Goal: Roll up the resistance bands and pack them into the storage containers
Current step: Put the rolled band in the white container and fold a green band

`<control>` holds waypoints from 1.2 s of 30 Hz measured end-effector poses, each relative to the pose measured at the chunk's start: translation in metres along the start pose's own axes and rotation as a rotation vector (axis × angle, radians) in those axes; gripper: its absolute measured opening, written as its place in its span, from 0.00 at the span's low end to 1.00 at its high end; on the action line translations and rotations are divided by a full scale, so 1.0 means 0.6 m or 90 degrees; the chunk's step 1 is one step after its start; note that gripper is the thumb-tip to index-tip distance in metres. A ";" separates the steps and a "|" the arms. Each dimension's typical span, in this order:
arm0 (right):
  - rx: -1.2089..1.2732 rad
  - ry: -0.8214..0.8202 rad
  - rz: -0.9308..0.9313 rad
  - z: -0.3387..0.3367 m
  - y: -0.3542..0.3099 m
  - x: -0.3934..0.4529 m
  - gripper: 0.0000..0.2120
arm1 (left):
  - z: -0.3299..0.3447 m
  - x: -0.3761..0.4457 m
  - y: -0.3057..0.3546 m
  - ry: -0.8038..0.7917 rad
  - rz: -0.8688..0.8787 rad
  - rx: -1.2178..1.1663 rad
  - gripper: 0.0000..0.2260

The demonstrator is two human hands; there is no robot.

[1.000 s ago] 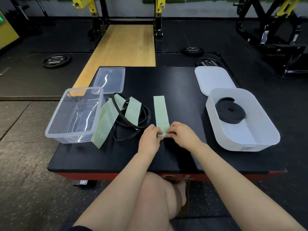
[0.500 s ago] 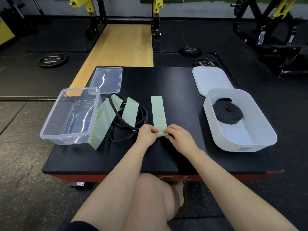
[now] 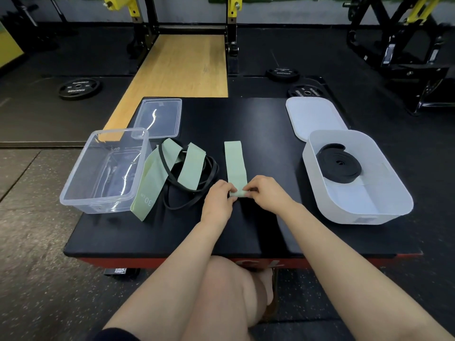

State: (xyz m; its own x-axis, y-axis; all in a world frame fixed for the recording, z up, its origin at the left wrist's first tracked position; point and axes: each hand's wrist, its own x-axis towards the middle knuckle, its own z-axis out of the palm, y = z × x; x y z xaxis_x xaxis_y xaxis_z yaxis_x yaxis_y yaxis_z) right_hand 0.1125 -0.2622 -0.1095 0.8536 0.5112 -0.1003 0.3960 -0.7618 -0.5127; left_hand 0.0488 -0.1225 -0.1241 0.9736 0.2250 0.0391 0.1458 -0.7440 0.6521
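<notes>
Gym flooring and yellow rack uprights fill the top of the frame, and below them sits the black padded platform I am working on. At its centre my left hand and right hand meet at the near end of the flat green band. Both have their fingers curled onto that end, pinching a small roll between them.

Compared with a second ago, the roll has grown a little: then I was only folding the tip over, and now a short cylinder shows between my fingertips, while the strip running toward the upper centre of the frame looks slightly shorter. My hands have crept up the frame with it. I judge that the start of the roll is set and the rest of the strip can be wound up.

Left of centre, two more green bands lie tangled with thin black bands, all unrolled. The clear tub at the left has nothing in it that I can make out, and its clear lid lies behind it. At the right, the white container holds one coiled black band, with its white lid behind it. Most of the packing is left to do.
</notes>
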 end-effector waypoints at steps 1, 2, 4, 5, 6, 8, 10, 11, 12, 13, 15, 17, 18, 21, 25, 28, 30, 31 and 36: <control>0.002 0.005 0.007 0.000 -0.001 0.000 0.11 | -0.001 0.004 0.001 -0.006 -0.014 0.001 0.07; 0.003 0.012 0.012 0.001 -0.002 -0.002 0.11 | -0.002 0.008 0.002 -0.015 -0.026 0.004 0.07; -0.006 0.042 0.004 0.005 -0.005 -0.008 0.12 | -0.007 0.019 0.004 -0.038 -0.042 0.016 0.07; -0.013 0.069 -0.010 0.009 -0.006 -0.012 0.12 | -0.011 0.024 0.005 -0.051 -0.046 0.022 0.07; -0.019 0.100 -0.026 0.014 -0.005 -0.017 0.11 | -0.013 0.029 0.006 -0.063 -0.048 0.030 0.07; -0.027 0.148 -0.052 0.023 -0.003 -0.025 0.10 | -0.014 0.037 0.007 -0.077 -0.050 0.043 0.08; -0.035 0.158 -0.065 0.028 -0.002 -0.028 0.10 | -0.012 0.042 0.005 -0.075 -0.045 0.047 0.08; -0.039 0.156 -0.071 0.029 -0.002 -0.027 0.11 | -0.010 0.044 0.003 -0.071 -0.044 0.047 0.08; -0.042 0.153 -0.076 0.029 -0.001 -0.024 0.11 | -0.010 0.046 0.002 -0.068 -0.044 0.047 0.08; -0.043 0.148 -0.076 0.029 -0.001 -0.020 0.11 | -0.010 0.046 0.002 -0.066 -0.044 0.049 0.08; -0.036 0.136 -0.068 0.026 0.000 -0.012 0.10 | -0.011 0.046 0.002 -0.059 -0.035 0.052 0.10; -0.026 0.113 -0.053 0.022 0.001 -0.003 0.10 | -0.012 0.041 0.003 -0.032 -0.016 0.047 0.11; -0.022 0.099 -0.045 0.019 0.001 0.001 0.10 | -0.011 0.038 0.004 -0.014 -0.001 0.044 0.10; -0.020 0.065 -0.025 0.011 0.001 0.013 0.11 | -0.009 0.031 0.000 0.011 0.048 0.061 0.10; -0.008 0.041 -0.013 0.001 0.000 0.025 0.11 | -0.008 0.028 -0.005 -0.015 0.087 0.111 0.12; -0.003 0.036 -0.011 -0.001 0.000 0.028 0.10 | -0.010 0.039 0.000 -0.028 0.075 0.122 0.09; -0.009 0.053 -0.010 0.002 -0.001 0.027 0.11 | -0.012 0.050 0.004 -0.036 0.045 0.105 0.08; -0.011 0.074 -0.014 0.004 0.000 0.024 0.11 | -0.013 0.055 0.005 -0.042 0.028 0.096 0.08; -0.012 0.178 -0.073 0.024 0.004 0.008 0.09 | -0.020 0.071 0.004 -0.072 -0.026 0.046 0.08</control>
State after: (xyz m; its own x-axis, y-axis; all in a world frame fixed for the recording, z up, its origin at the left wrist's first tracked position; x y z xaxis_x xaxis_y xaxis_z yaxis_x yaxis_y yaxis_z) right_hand 0.1129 -0.2560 -0.1234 0.8622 0.4669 0.1966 0.4987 -0.7140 -0.4915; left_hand 0.0888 -0.1071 -0.1116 0.9796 0.1862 -0.0751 0.1938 -0.7795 0.5956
